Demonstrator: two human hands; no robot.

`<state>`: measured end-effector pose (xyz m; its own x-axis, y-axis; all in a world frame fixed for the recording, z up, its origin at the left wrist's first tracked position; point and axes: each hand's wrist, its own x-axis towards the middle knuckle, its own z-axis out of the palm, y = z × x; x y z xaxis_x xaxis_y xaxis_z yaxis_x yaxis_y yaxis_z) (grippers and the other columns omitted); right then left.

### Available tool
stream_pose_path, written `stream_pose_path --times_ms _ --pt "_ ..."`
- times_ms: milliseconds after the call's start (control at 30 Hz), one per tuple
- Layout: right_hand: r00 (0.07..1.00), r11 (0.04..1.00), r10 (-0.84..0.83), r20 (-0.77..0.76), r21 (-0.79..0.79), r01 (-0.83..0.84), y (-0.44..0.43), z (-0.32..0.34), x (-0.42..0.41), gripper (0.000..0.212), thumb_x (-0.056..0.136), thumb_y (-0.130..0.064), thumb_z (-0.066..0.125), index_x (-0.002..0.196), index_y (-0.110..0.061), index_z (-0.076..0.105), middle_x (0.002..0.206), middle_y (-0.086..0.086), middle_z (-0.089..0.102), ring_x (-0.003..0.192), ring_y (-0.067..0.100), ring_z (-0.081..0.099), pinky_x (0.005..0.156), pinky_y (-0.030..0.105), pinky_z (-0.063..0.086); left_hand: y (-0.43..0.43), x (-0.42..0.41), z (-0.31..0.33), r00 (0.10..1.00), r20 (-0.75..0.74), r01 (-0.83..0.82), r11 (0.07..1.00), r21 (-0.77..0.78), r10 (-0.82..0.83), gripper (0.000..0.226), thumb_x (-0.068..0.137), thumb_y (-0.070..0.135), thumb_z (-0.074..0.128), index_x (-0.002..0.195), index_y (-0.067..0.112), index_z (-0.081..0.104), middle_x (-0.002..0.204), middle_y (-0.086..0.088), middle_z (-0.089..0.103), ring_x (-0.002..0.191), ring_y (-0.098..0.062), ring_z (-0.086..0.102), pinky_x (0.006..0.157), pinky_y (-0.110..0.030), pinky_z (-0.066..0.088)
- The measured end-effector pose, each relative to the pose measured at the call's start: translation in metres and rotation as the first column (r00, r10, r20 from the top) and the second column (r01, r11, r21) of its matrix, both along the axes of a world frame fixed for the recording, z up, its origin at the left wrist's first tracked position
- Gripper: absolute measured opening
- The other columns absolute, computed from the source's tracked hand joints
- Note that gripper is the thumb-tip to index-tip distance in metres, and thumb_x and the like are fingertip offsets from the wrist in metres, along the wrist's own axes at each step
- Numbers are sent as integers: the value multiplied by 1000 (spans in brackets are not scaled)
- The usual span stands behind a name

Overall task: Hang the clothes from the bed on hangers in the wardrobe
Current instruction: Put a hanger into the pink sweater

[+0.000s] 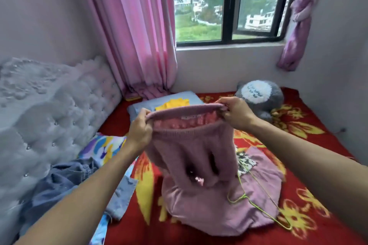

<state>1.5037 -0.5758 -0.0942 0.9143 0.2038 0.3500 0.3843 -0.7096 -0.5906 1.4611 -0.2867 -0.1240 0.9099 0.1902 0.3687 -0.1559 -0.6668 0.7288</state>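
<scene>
Nearest, at lower left: a crumpled blue denim garment [59,185] on the bed with the red, yellow-flowered blanket [135,228]. At centre, a pale pink flat-lying garment [209,209] rests on the blanket, with a thin green wire hanger [243,196] lying across its right side.

Above it, a dusty pink knitted sweater [191,145] is held up off the bed, its lower end touching the pale pink garment. The left hand [139,127] grips the left end of its open ribbed edge, fingers curled over the knit. The right hand [236,112] pinches the right end, fingers clamped on the fabric. The edge is stretched between them.

Beyond: a multicoloured patterned cloth [103,147] beside the denim; a yellow garment [173,103] on a grey-blue pillow [145,105]; a grey and white plush toy [260,95] at the far right.

Farthest: a white tufted headboard [49,105] at left, a pink curtain [139,36] and a dark-framed window [229,6].
</scene>
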Motion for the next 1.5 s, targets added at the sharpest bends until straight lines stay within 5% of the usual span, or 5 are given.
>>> stream_pose_path --times_ms 400,667,933,1400,1500 --pt "996 963 -70 49 263 54 -9 103 -16 17 88 -23 58 74 -14 63 75 1 64 72 16 56 66 34 45 10 -9 124 891 410 -50 857 513 -194 45 87 54 32 100 15 50 75 -13 65 68 -36 63 57 -35 41" --pt "839 983 27 -544 166 76 16 6 12 33 87 -12 56 56 -19 48 52 -8 39 48 7 33 43 22 24 55 33 17 990 -67 139 873 467 -122 45 85 59 26 87 22 50 93 -16 70 94 -38 63 69 -39 43" --pt "633 982 -112 -766 14 190 20 -164 -6 31 83 -3 52 57 -18 43 53 1 42 45 12 40 41 23 31 55 48 -161 823 -542 350 905 243 -172 34 98 42 40 67 26 39 98 -14 68 99 -35 61 67 -36 36" --pt "219 891 -101 -971 10 453 -57 -386 -22 38 85 -41 69 83 -3 67 74 6 57 71 17 50 50 23 33 -15 85 -292 626 -766 466 858 215 -148 55 80 60 23 93 19 58 99 -7 69 97 -31 61 84 -43 47" --pt "280 886 -307 -910 -166 432 -98 -436 1 27 83 -32 72 92 -6 73 90 10 71 88 23 64 71 33 47 -28 92 -302 655 -750 412 875 255 -90 50 84 55 25 100 21 59 102 -3 69 98 -28 61 84 -42 47"
